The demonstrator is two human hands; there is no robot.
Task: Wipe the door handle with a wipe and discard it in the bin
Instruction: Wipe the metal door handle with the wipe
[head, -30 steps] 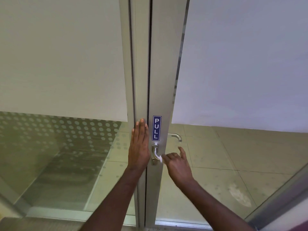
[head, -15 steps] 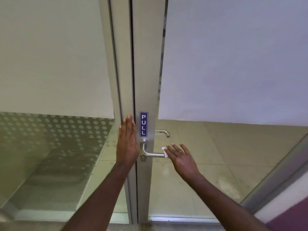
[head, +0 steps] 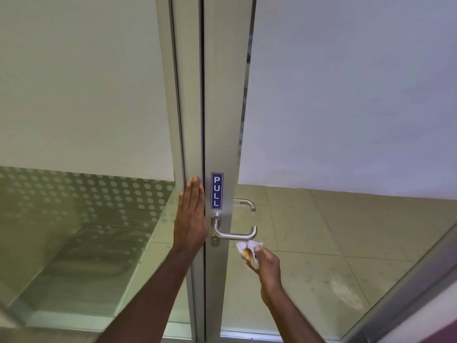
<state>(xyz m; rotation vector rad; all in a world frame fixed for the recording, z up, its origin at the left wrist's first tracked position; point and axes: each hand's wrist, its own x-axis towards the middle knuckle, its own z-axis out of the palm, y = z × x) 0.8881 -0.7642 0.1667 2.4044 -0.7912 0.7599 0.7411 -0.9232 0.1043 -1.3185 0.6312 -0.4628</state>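
One metal lever door handle (head: 235, 233) juts from the aluminium stile of a glass door (head: 223, 120), its bar running level to the right and ending in a short return bend. Just below the free end of that bar, apart from it, the white wipe (head: 247, 250) sits crumpled in the right hand (head: 265, 264), whose fingers are curled closed around it with the thumb pinching the upper edge; a brownish smudge shows on the wipe's exposed face. A keyhole cylinder (head: 214, 241) sits under the handle's base, and above the base a blue vertical sticker (head: 217, 190) reads PULL in white letters. Through the glass a second, matching handle (head: 246, 203) shows on the far side of the door. The left hand (head: 191, 219) lies flat against the neighbouring frame post (head: 188, 95), fingers straight and close together, pointing up beside the dark seam between the post and the door. Both panes carry a broad frosted band across the upper part; the left pane (head: 74, 95) adds a pattern of frosted dots fading downward below that band. Beyond the clear lower glass lies a floor of large pale tiles (head: 346, 231) with thin grout lines and a whitish scuff at the right. A grey metal frame rail (head: 408, 280) slants across the lower right corner.
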